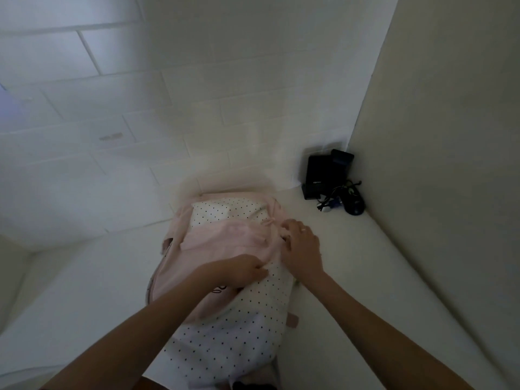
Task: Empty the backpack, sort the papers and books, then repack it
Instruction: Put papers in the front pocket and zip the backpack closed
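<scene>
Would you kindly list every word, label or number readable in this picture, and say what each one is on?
None can be read.
Black box in the corner: a small pale mark low on its front, too small and blurred to read.
Pink backpack: a pink printed design beneath the left hand, partly covered and not legible as text.
Polka dots on the backpack are pattern, not lettering.
</scene>
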Available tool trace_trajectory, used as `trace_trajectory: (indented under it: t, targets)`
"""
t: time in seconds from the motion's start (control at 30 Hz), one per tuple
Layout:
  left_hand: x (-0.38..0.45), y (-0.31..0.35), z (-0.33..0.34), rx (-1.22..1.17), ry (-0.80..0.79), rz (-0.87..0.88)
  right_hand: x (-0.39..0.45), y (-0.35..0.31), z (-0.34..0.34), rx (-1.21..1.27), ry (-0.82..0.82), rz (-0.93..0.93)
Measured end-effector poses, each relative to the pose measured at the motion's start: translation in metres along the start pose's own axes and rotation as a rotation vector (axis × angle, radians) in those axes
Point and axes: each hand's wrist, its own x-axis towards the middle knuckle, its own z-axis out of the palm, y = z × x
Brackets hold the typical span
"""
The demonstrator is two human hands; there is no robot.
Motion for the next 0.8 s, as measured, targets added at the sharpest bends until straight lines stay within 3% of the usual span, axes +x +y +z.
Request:
trace_trajectory:
  t: [0.1,0.17,0.23,0.3,0.37,0.4,0.47,0.57,0.7,0.8]
  targets:
    - [-0.005,-0.005,0.015,-0.096,0.123,0.009,-0.03,-0.013,0.02,-0.016,-0.167,-0.252]
    - [-0.013,-0.01,0.022,-0.145,0.115,-0.012,-0.036,-0.008,0.028,-0.101,-0.152,-0.308]
    - [-0.03,-0.013,0.025,-0.071,-0.021,-0.094,-0.035,-0.001,0.033,-0.182,-0.016,-0.306]
    - [-0.042,-0.016,0.033,0.146,-0.116,-0.143,-0.031,0.0,0.033,-0.209,0.062,-0.264]
    - [-0.051,-0.016,0.041,0.332,-0.022,-0.131,-0.028,-0.005,0.031,-0.188,0.039,-0.218]
    - [-0.054,-0.017,0.041,0.299,0.033,-0.105,-0.026,-0.007,0.029,-0.172,0.016,-0.188]
    - [-0.063,-0.018,0.033,0.04,0.114,-0.036,-0.022,-0.009,0.023,-0.058,-0.019,-0.108]
    - [-0.088,0.0,0.002,-0.386,0.319,-0.023,-0.018,-0.021,0.009,0.219,0.056,0.013]
    - [-0.089,0.024,-0.045,-1.12,0.477,0.016,-0.005,-0.063,-0.024,0.351,0.077,-0.05]
    - [-0.085,0.029,-0.089,-1.465,0.606,0.11,-0.002,-0.095,-0.07,0.528,0.064,-0.097]
